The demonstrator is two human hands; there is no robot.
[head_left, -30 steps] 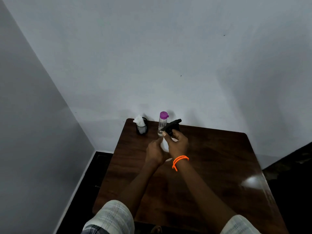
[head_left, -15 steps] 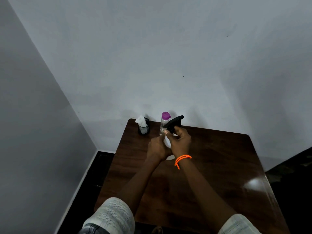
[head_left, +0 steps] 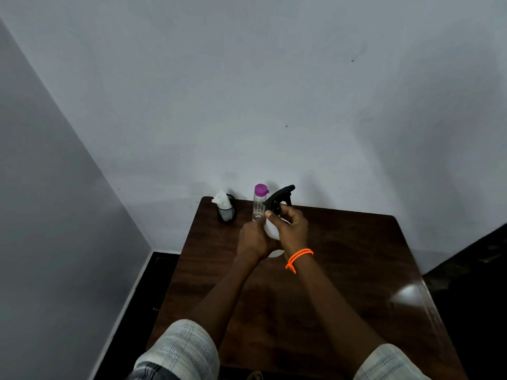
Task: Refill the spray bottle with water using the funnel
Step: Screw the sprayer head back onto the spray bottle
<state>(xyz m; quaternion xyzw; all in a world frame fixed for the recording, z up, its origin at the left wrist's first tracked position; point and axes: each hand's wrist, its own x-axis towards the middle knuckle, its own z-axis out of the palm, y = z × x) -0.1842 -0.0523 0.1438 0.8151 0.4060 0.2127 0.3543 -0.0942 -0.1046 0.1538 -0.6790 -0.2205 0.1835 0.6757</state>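
A white spray bottle (head_left: 270,230) stands on the dark wooden table (head_left: 343,270), mostly hidden between my hands. My left hand (head_left: 253,238) wraps around its body. Above it, my right hand (head_left: 290,229), with an orange bracelet at the wrist, grips the black trigger head (head_left: 278,198) at the bottle's neck. Just behind stands a clear water bottle (head_left: 259,204) with a purple cap, upright and apart from my hands. I see no funnel.
A black mesh cup (head_left: 227,211) with white tissue in it stands at the table's far left corner. Grey walls close in behind and on the left. The table's right edge shows a bright glare.
My right hand and the black trigger head have risen slightly and turned at the bottle's neck. My left hand stays on the bottle's body.
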